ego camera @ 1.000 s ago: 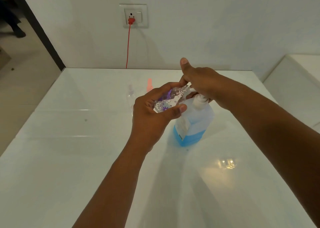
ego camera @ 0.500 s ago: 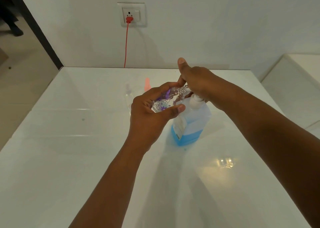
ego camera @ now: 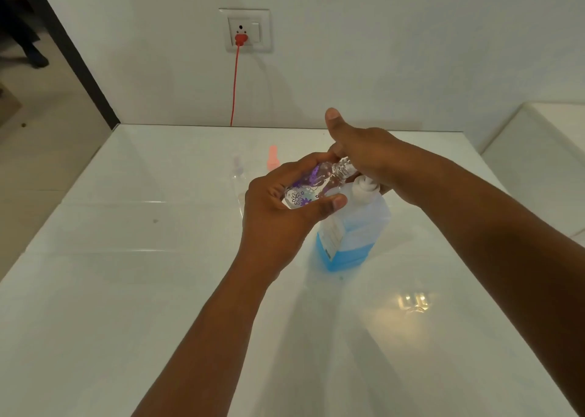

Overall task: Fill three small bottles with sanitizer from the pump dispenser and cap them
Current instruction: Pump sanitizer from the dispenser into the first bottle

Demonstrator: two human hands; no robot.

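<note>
Bottle axis: my left hand point(ego camera: 278, 207) grips the floral bottle point(ego camera: 311, 185) tilted, open neck pointing up-right toward the nozzle.
Pump: my right hand point(ego camera: 364, 157) rests flat-fingered on the dispenser point(ego camera: 354, 226) head, thumb raised.

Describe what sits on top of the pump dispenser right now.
The right hand rests over the pump dispenser, hiding the pump's top and spout. The left hand holds the flowered bottle tilted, its open neck at the covered spout.

A red cord point(ego camera: 235, 87) hangs from a wall socket point(ego camera: 247, 30) behind the white table point(ego camera: 126, 290).
</note>
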